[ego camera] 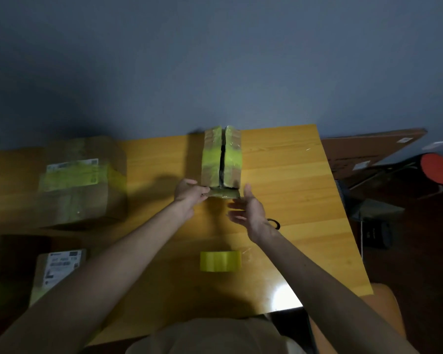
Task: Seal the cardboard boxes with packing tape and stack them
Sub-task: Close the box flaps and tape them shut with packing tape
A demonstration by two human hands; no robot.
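Our left hand [189, 191] pinches the box [210, 159] at seven o'clock. Our right hand [251, 210] hovers at five, fingers spread.

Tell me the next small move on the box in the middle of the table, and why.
Probably bring the right hand onto the small box and squeeze its top flaps together. A dark gap runs between them, the left hand grips the box's near corner while the right is open beside it, and the tape roll lies untouched nearer the person.
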